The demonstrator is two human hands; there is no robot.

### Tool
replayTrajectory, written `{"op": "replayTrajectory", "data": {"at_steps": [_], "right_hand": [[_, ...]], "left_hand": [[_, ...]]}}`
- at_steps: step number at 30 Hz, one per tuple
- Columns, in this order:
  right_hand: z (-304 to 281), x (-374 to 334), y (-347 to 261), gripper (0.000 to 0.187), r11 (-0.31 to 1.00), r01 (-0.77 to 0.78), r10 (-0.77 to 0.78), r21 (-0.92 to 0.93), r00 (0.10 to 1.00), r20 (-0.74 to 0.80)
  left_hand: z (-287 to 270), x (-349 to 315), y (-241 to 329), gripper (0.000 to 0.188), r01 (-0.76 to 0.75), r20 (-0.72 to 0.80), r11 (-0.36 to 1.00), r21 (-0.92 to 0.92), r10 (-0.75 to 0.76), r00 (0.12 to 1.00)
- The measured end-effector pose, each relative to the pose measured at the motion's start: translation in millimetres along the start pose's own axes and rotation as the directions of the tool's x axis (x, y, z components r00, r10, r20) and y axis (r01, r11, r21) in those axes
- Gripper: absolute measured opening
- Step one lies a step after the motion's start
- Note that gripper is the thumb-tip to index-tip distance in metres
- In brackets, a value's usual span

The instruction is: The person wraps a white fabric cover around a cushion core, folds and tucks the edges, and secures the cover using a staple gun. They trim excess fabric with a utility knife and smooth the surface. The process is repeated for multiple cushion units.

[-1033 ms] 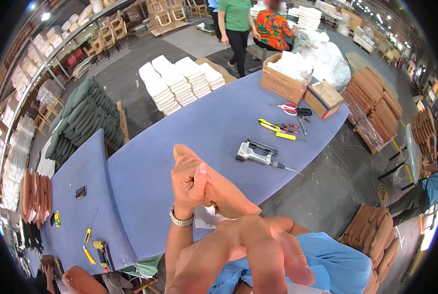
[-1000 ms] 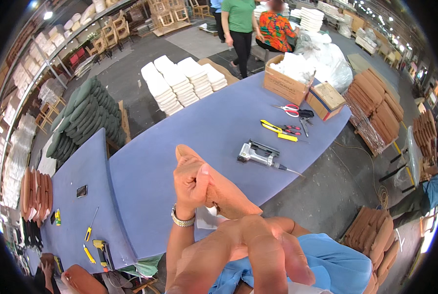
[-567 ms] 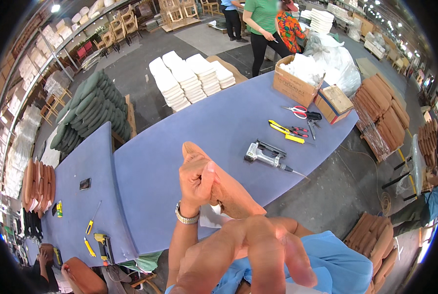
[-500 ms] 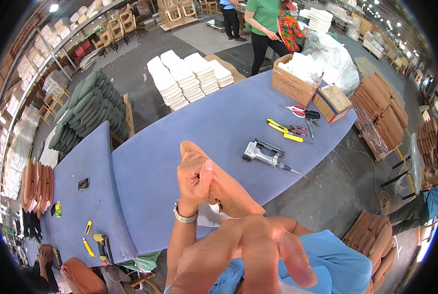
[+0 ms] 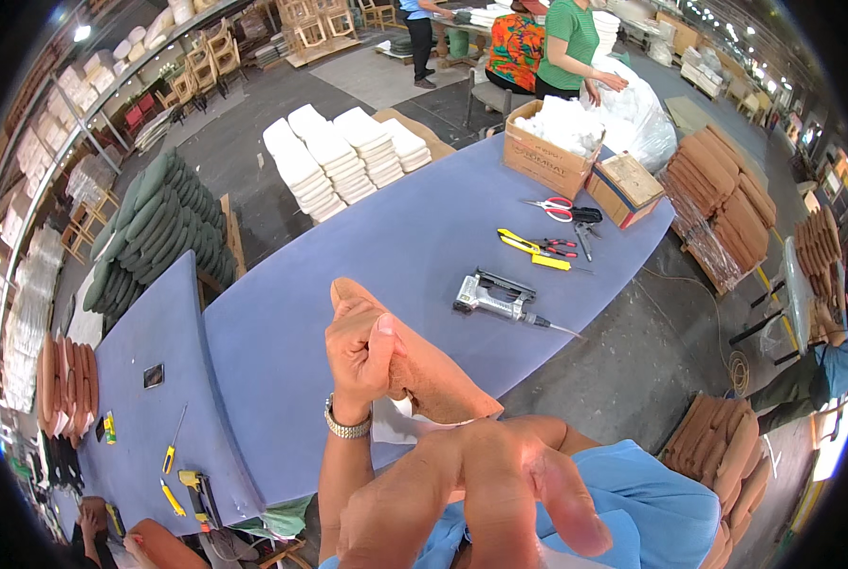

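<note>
My left hand (image 5: pixel 359 351), with a metal-band watch on the wrist, grips a brown fabric cushion (image 5: pixel 443 370) by its upper part. The cushion is tilted above the blue-covered table, and a dark fold and some white material (image 5: pixel 396 424) show along its lower side. My right hand (image 5: pixel 486 484) looms large and close in the lower middle, its fingers spread apart and bent toward me. Nothing shows between those fingers. Beyond the cushion, a silver staple gun (image 5: pixel 500 296) with a hose lies on the table.
On the blue table (image 5: pixel 367 247) lie yellow cutters (image 5: pixel 533 248), red-handled scissors (image 5: pixel 559 208) and a phone (image 5: pixel 154 376). Cardboard boxes (image 5: pixel 549 163) stand at its far right end. Stacks of green cushions (image 5: pixel 158 237) and white pads (image 5: pixel 339 156) stand beyond. Other people work farther off.
The view has shifted slightly, so the table things sit a little more to the left. My hands keep their hold and pose. In the background, the person in green has moved right.
</note>
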State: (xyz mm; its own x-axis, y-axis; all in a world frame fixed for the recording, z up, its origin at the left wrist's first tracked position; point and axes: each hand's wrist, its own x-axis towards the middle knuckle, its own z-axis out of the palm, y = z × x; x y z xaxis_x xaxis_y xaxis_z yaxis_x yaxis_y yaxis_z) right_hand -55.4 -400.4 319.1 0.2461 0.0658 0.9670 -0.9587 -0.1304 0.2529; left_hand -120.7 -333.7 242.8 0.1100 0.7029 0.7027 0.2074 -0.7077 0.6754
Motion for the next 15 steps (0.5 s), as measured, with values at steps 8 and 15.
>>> {"op": "replayTrajectory", "data": {"at_steps": [8, 15], "right_hand": [[10.4, 8.8, -3.6, 0.064, 0.990, 0.101, -0.112, -0.097, 0.988, -0.109], [-3.5, 29.3, -67.2, 0.054, 0.894, -0.436, 0.430, -0.105, 0.900, -0.074]], "left_hand": [[1.3, 1.7, 1.8, 0.047, 0.047, 0.050, 0.999, 0.002, -0.047, 0.998], [2.6, 2.0, 2.2, 0.048, 0.053, 0.032, 0.997, 0.050, -0.054, 0.998]]}}
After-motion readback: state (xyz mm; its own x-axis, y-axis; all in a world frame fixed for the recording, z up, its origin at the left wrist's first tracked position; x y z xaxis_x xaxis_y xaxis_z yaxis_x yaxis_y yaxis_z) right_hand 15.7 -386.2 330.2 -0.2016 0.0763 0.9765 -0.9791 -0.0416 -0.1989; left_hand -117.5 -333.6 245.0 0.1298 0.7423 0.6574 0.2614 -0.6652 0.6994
